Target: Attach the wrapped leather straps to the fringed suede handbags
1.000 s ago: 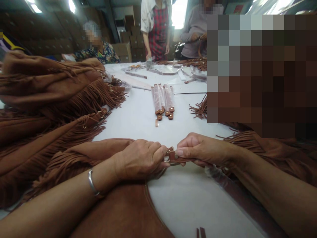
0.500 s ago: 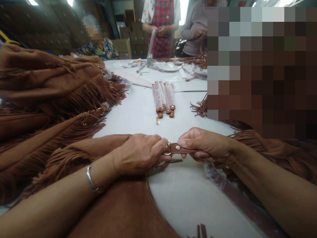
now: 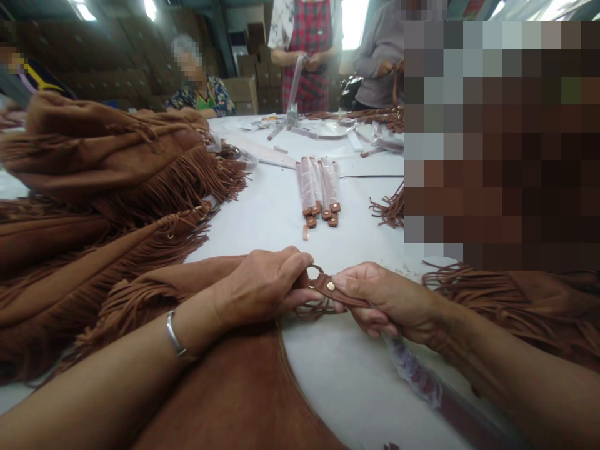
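My left hand (image 3: 262, 281) is closed on a metal ring (image 3: 315, 270) at the edge of a brown leather bag (image 3: 225, 387), which lies below my forearm. Between thumb and fingers, my right hand (image 3: 375, 294) pinches a brown leather strap (image 3: 323, 287) close to its round metal snap. The strap's end meets the ring; how far it passes through is partly hidden by my left fingers. Clear plastic wrap (image 3: 412, 369) covers the strap's long part, which trails down to the right under my right wrist. A zipper (image 3: 284, 356) runs along the bag's edge.
Fringed brown bags (image 3: 117, 144) are piled on the left, and more fringe (image 3: 506, 300) lies at right. Several plastic-wrapped straps (image 3: 319, 187) lie mid-table on the white tabletop (image 3: 262, 212). Across it, a person in a checked apron (image 3: 309, 56) holds a wrapped strap. Other people are nearby.
The strap end now tilts downward to the right, and more of the ring shows above my left fingers. My right hand has turned slightly. The view has shifted a little.
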Available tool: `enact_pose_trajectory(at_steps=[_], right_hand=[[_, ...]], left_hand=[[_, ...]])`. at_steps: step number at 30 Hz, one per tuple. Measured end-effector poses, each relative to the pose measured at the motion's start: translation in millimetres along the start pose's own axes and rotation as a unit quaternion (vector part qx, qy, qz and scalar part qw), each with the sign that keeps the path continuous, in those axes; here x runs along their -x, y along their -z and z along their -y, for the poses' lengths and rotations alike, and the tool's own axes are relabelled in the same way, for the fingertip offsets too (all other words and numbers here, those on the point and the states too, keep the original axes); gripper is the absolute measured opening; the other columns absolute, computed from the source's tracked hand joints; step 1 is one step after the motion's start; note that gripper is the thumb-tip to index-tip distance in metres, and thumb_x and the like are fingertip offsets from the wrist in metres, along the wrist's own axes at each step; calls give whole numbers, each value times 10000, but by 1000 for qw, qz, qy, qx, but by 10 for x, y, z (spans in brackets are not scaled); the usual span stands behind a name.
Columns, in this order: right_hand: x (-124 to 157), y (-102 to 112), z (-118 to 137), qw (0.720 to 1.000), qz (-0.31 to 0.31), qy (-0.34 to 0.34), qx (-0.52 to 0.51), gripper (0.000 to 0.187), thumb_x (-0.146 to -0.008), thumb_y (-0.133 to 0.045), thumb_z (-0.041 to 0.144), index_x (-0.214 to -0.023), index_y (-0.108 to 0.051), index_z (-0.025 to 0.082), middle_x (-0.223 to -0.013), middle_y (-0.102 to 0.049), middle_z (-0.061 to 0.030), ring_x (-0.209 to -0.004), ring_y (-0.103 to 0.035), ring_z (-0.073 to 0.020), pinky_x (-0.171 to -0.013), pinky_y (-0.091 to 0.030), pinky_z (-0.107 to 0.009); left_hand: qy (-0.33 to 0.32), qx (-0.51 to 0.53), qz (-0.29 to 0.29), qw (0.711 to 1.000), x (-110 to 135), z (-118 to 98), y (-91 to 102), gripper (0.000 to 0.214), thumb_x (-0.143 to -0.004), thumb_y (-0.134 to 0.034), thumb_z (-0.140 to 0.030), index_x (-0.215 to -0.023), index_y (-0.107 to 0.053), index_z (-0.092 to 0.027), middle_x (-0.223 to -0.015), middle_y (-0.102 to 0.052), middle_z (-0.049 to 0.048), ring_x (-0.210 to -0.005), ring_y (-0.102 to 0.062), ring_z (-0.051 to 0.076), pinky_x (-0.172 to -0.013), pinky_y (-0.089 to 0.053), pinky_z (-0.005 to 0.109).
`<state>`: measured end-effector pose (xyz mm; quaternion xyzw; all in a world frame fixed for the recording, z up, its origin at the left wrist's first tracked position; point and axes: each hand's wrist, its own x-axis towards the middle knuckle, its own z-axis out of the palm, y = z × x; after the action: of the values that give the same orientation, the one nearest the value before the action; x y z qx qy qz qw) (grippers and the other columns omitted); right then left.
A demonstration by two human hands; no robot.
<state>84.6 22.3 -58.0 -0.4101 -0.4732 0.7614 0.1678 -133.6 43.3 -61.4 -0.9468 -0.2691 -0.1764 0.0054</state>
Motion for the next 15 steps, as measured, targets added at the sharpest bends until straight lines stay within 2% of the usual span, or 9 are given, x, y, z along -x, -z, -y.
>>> enact_pose_trajectory(at_steps=[5, 10, 13, 15], right_hand=[[26, 11, 26, 999, 38, 32, -11, 397, -848, -485, 486, -703, -552, 123, -332, -317, 108, -257, -246, -20, -336, -297, -145], [53, -29, 67, 999, 11, 18, 46, 416, -824, -496, 518, -706, -558, 124, -334, -348, 96, -252, -239, -25, -277, -221, -135], [61, -23, 83, 997, -8, 0, 71, 409, -800, -527, 522, -695, -555, 127, -331, -341, 98, -253, -221, -26, -257, -197, -134], [61, -2, 83, 997, -6, -5, 71, 409, -802, -523, 522, -705, -559, 126, -335, -342, 98, -252, -220, -25, -258, -196, -133]], left_hand=[[17, 26, 79, 996, -36, -24, 35, 341, -904, -384, -452, -1004, -461, -135, -833, -577, 52, -707, -550, 170, -607, -449, 282], [24, -2, 170, 985, -114, -78, 56, 333, -896, -368, -445, -887, -503, -141, -800, -586, 56, -670, -564, 189, -567, -433, 295], [35, -3, 177, 984, -110, -80, 72, 318, -895, -373, -438, -866, -505, -149, -774, -580, 44, -647, -554, 183, -558, -415, 287], [47, 14, 151, 987, -84, -75, 73, 307, -875, -417, -446, -923, -497, -154, -805, -579, 42, -690, -552, 182, -603, -423, 289]])
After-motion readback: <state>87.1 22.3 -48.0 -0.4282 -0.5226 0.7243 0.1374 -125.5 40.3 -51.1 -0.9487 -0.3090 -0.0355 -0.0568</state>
